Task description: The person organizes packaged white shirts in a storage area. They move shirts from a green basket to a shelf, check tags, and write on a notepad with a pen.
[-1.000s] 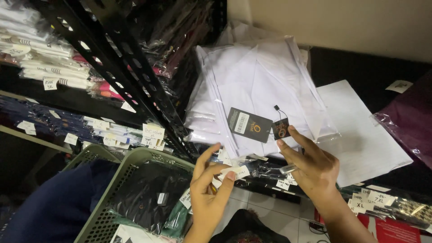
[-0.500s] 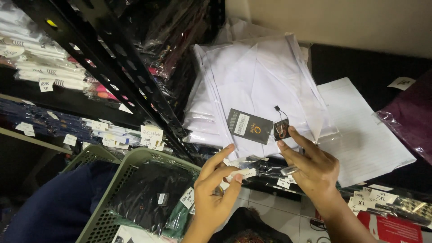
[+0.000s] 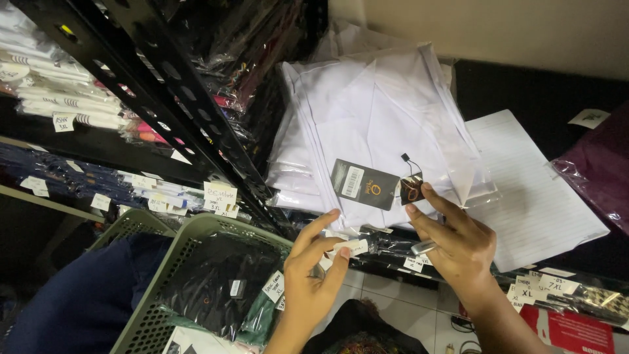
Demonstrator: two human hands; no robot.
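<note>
The left hand (image 3: 313, 275) sits nearest the camera, just below the stack of bagged white shirts (image 3: 377, 131), its thumb and forefinger pinched on a small white sticker label (image 3: 352, 247). Beside it, at the stack's lower right corner, the right hand (image 3: 458, 239) has its fingers spread loosely, the fingertips touching a small round brown tag (image 3: 412, 189) that hangs on a black string from the top shirt; whether that hand grips anything I cannot tell. The two hands are apart. A dark rectangular hang tag (image 3: 364, 185) lies flat on the top bag, just left of the round one.

The label could, I judge, curl and stick to the fingers or go on crooked, since the plastic bag is slick and wrinkled. The stack also overhangs the shelf edge, so a push from either hand might slide the top bag off towards the green plastic basket (image 3: 196, 236) below and to its left, which holds folded dark garments.

The stack rests on a dark shelf (image 3: 524, 85), with a lined sheet of paper (image 3: 531, 190) to its right and a maroon bagged garment (image 3: 599, 164) beyond that. Left of the stack a black perforated metal rack (image 3: 157, 85) carries more bagged clothing with size stickers. Behind the stack is a plain beige wall (image 3: 498, 26); below it, pale floor tiles.
</note>
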